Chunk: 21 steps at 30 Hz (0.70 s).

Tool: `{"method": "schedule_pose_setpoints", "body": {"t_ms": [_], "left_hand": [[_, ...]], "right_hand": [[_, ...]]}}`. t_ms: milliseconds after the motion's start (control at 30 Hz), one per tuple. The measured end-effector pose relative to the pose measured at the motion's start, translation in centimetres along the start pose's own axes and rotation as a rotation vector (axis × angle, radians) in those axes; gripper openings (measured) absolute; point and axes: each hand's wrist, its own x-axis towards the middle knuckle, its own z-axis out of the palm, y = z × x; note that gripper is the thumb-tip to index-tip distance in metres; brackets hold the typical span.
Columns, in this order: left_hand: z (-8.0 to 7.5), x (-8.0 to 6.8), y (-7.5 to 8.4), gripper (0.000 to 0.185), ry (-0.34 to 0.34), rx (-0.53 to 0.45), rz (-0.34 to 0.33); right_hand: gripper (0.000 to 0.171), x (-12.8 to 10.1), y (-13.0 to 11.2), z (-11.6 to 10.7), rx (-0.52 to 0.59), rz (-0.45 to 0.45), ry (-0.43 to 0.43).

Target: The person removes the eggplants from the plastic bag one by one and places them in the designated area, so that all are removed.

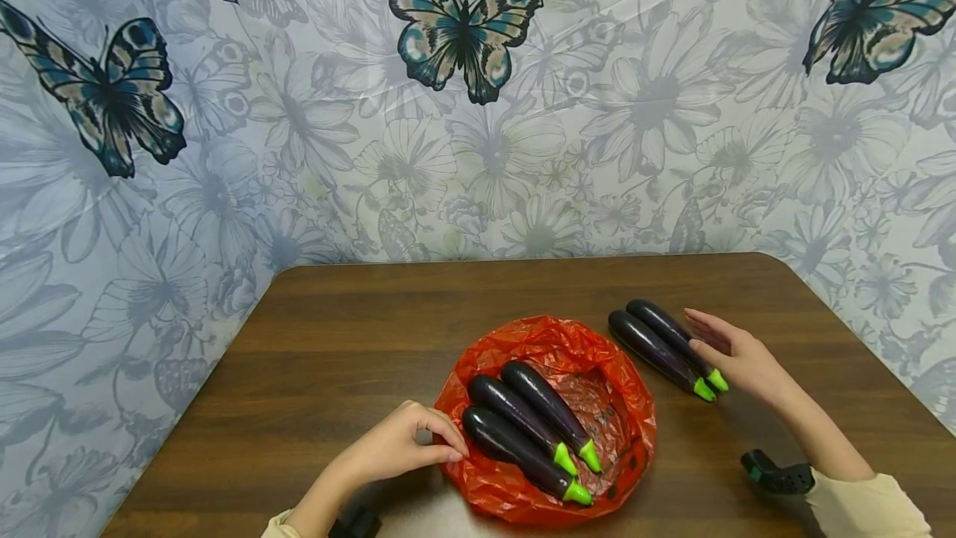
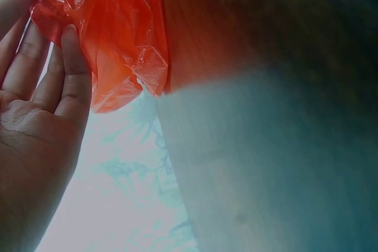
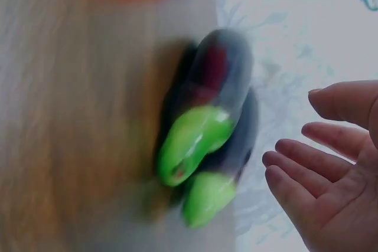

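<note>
A red plastic bag (image 1: pixel 548 509) lies with its rim rolled open and holds 3 dark purple eggplants (image 1: pixel 510 455) with green stem ends. My left hand (image 1: pixel 403 442) pinches the bag's left rim between thumb and fingers; the left wrist view shows those fingers against the crinkled red plastic (image 2: pixel 118 33). To the right of the bag, two more eggplants (image 1: pixel 657 347) lie side by side on the table. Beside them my right hand (image 1: pixel 743 359) hovers with fingers extended, holding nothing. From the right wrist, the eggplants' green ends (image 3: pixel 198 140) look blurred and a gap separates them from the fingers.
The brown wooden table (image 1: pixel 351 330) has rounded far corners. Behind it hangs a pale floral cloth (image 1: pixel 478 181) with printed butterflies. A black device (image 1: pixel 777 474) sits at the right wrist, and part of another dark one (image 1: pixel 357 521) shows at the left.
</note>
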Motion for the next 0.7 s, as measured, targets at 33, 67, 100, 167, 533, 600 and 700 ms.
{"method": "schedule_pose_setpoints", "body": {"t_ms": [33, 67, 100, 167, 533, 600, 700], "left_hand": [[0.0, 0.0, 0.0, 0.007, 0.0, 0.0, -0.001], [0.0, 0.0, 0.0, 0.007, -0.001, -0.001, -0.001], [0.0, 0.0, 0.0, 0.007, -0.001, -0.001, -0.002], [0.0, 0.0, 0.0, 0.007, -0.002, -0.002, -0.004], [0.0, 0.0, -0.1, 0.007, -0.002, -0.01, -0.011], [0.0, 0.0, -0.1, 0.007, 0.0, -0.006, -0.007], [0.0, 0.0, -0.1, 0.007, 0.0, -0.008, -0.002]], "right_hand": [[0.047, 0.0, -0.5, 0.0, -0.006, -0.006, 0.007], [0.047, 0.0, -1.0, 0.1, -0.018, -0.007, 0.015], [0.047, 0.0, -1.6, 0.2, -0.033, -0.01, 0.021], [0.047, 0.0, -2.6, 0.4, -0.077, -0.019, 0.04], [0.048, 0.2, -8.2, 3.4, -0.079, -0.163, 0.106], [0.048, 0.2, -8.9, 4.0, -0.06, -0.186, 0.095], [0.049, 0.3, -9.5, 4.9, -0.034, -0.211, 0.071]]}}
